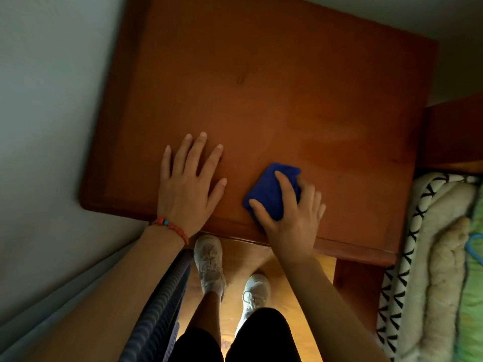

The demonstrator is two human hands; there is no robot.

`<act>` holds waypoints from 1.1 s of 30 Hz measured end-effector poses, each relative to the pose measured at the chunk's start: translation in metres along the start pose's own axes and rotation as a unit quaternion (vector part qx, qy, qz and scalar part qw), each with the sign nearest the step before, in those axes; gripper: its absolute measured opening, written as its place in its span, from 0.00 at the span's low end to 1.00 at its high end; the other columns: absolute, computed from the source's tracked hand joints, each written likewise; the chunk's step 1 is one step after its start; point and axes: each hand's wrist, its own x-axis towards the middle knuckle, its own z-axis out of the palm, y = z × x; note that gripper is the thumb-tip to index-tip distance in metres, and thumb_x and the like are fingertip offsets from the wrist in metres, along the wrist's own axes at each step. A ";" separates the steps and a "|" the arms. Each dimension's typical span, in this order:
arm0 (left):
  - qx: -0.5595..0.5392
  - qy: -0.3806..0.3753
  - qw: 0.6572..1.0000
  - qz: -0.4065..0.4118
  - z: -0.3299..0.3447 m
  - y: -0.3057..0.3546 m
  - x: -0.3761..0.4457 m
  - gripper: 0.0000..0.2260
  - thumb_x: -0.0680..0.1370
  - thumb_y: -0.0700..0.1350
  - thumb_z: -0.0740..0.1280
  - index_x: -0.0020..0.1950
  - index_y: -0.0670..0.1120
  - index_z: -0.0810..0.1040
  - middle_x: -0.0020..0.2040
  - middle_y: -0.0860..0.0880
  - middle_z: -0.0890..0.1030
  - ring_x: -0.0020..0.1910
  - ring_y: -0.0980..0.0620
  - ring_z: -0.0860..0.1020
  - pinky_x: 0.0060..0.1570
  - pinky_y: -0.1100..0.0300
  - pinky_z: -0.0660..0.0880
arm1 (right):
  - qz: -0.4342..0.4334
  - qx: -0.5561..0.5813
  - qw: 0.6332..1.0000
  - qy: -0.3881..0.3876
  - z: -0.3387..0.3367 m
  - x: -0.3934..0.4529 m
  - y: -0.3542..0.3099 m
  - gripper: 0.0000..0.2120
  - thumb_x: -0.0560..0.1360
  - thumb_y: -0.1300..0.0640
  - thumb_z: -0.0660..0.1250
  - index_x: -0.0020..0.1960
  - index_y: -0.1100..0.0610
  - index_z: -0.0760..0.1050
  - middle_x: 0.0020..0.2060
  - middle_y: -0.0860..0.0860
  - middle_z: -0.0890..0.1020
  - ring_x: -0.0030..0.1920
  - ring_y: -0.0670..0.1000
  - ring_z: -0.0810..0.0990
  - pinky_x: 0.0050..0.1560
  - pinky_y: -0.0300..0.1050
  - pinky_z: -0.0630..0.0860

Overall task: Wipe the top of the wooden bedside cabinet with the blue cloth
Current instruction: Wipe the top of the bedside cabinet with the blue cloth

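Beneath the camera, the smooth reddish-brown wooden bedside cabinet spreads its broad rectangular top (rounded corners, moulded front edge). The left hand lies flat on it, fingers spread. Near the front edge, the right hand grips the folded, deep-blue cloth, thumb and fingers curled around it.

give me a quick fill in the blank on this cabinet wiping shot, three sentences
1. The cloth is held by the ____ hand.
2. The left hand lies ____ on the cabinet.
3. The bracelet is on the ____ wrist.

Missing words: right; flat; left
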 end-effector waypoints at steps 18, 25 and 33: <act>-0.015 -0.017 1.000 -0.022 -0.011 0.005 0.026 0.23 0.77 0.55 0.55 0.70 0.47 0.64 0.70 0.39 0.66 0.69 0.41 0.60 0.66 0.41 0.54 | -0.037 0.003 0.999 0.011 0.020 0.129 0.000 0.28 0.71 0.37 0.61 0.61 0.55 0.73 0.54 0.60 0.75 0.50 0.58 0.71 0.47 0.52 0.68; 0.001 -0.016 0.999 -0.048 -0.008 0.001 0.073 0.24 0.77 0.54 0.54 0.70 0.45 0.64 0.70 0.38 0.65 0.69 0.39 0.60 0.66 0.41 0.54 | -0.013 0.019 1.000 -0.016 0.016 0.135 0.001 0.29 0.71 0.37 0.60 0.64 0.55 0.70 0.56 0.61 0.75 0.52 0.56 0.68 0.49 0.54 0.69; 0.006 -0.038 0.998 -0.057 -0.007 0.000 0.073 0.24 0.78 0.56 0.53 0.72 0.48 0.61 0.71 0.40 0.63 0.70 0.40 0.58 0.67 0.42 0.51 | -0.013 0.006 1.000 -0.015 0.024 0.237 0.006 0.30 0.70 0.36 0.60 0.64 0.55 0.71 0.56 0.62 0.74 0.53 0.62 0.72 0.52 0.56 0.67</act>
